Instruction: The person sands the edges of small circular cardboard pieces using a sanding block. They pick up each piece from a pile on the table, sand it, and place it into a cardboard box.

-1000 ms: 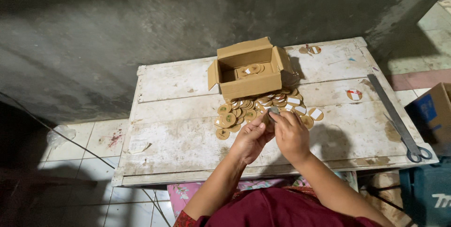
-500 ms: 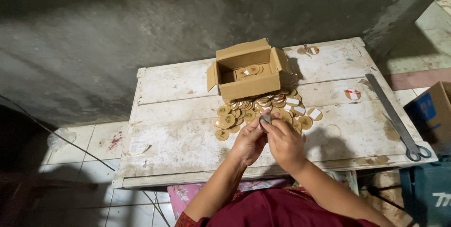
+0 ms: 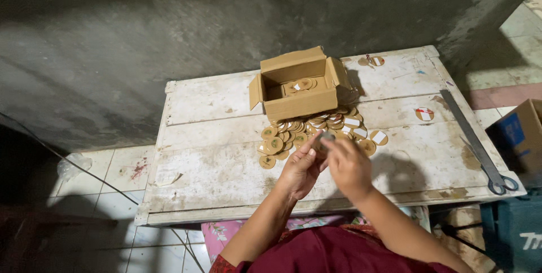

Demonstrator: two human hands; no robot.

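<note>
Vs. half a sec ago, both hands sit a bit lower in frame and closer together; the heap, box and tools haven't budged. Left hand (image 3: 300, 167) and right hand (image 3: 349, 167) meet at centre frame, fingertips pinched on one small round disc (image 3: 326, 136) held just above the near edge of the pile of discs (image 3: 316, 132). Left fingers curl up to it, right hand closes over from the side; exact grip is partly hidden by the knuckles.

Handling, as a guess: disc looks thin, light, stiff like card or thin wood, flat faces maybe a bit slick. Best taken by the rim btw thumb and forefinger; prob bends or creases if squeezed across the face.

Packages etc.: open brown cardboard box (image 3: 299, 86) at upper centre of the white worn table (image 3: 214, 166), flaps out, a few discs inside. Some discs in the pile carry small white rectangular labels, right part of the heap. Lone disc w/ red-white sticker (image 3: 424, 114) to the right, another (image 3: 376, 60) near the table's far edge. Long scissors (image 3: 480, 149) along the right edge. Brown carton with blue panel (image 3: 522, 134) at far right, teal case (image 3: 516, 236) at lower right.
</note>
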